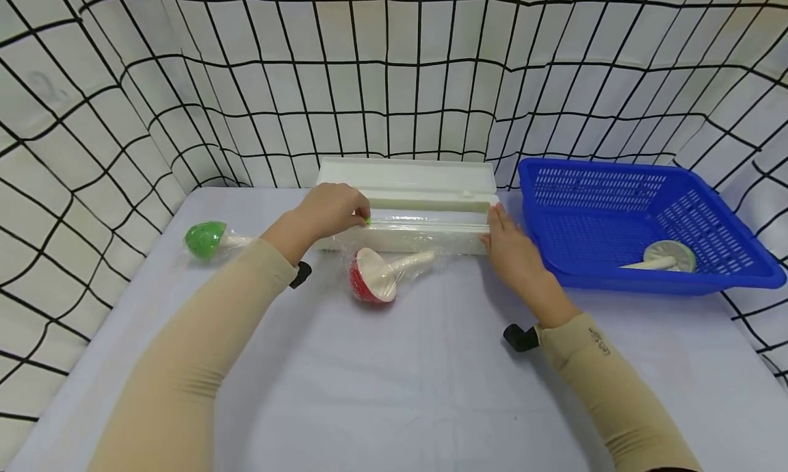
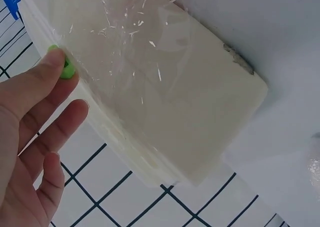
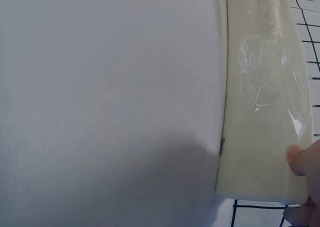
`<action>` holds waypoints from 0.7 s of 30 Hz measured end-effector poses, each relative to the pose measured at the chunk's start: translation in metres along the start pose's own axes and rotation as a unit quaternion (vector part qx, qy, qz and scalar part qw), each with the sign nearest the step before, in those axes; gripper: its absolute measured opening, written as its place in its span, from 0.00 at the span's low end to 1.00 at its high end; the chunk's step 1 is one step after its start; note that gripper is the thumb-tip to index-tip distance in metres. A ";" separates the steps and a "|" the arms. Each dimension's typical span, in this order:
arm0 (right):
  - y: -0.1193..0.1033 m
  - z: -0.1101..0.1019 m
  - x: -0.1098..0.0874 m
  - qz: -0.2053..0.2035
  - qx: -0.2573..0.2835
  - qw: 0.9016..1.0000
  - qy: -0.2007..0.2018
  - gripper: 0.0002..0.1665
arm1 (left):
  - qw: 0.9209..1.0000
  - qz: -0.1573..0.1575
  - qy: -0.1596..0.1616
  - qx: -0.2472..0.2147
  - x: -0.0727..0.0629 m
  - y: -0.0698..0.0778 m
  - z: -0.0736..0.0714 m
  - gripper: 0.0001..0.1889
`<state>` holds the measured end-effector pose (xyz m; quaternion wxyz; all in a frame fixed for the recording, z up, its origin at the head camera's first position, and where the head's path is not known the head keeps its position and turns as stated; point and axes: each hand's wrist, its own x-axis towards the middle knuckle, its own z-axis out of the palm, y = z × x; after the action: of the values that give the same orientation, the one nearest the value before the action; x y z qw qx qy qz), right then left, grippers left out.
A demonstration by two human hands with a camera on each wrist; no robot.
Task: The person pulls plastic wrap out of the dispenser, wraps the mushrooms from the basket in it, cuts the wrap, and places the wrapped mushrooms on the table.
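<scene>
A white cling film dispenser [image 1: 425, 241] lies across the back of the table, its lid [image 1: 406, 176] raised behind it. Thumb and forefinger of my left hand [image 1: 335, 208] pinch a small green slide cutter [image 2: 69, 69] on its top edge. My right hand [image 1: 516, 250] grips the dispenser's right end, thumb [image 3: 296, 157] against the front face. Clear film [image 2: 135, 47] hangs down over that face. Just in front lies a red and white ladle [image 1: 375, 277] with film about it, handle pointing right.
To the left lies a green ladle [image 1: 206, 239] with a film-wrapped handle. A blue basket [image 1: 615, 280] stands at the right, holding a pale green and white ladle [image 1: 671, 256]. Black wire mesh [image 1: 418, 68] encloses the table's back and sides.
</scene>
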<state>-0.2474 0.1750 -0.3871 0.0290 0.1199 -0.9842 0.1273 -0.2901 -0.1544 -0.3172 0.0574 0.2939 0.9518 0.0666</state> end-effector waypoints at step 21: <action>-0.010 0.004 0.002 -0.021 0.004 1.000 0.018 0.34 | 1.000 -0.012 0.006 0.018 -0.021 -0.011 -0.007 0.04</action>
<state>-0.2474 0.1643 -0.3883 0.0490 0.1386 -0.9802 0.1327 -0.2797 -0.1757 -0.3110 0.0470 0.2835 0.9565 0.0502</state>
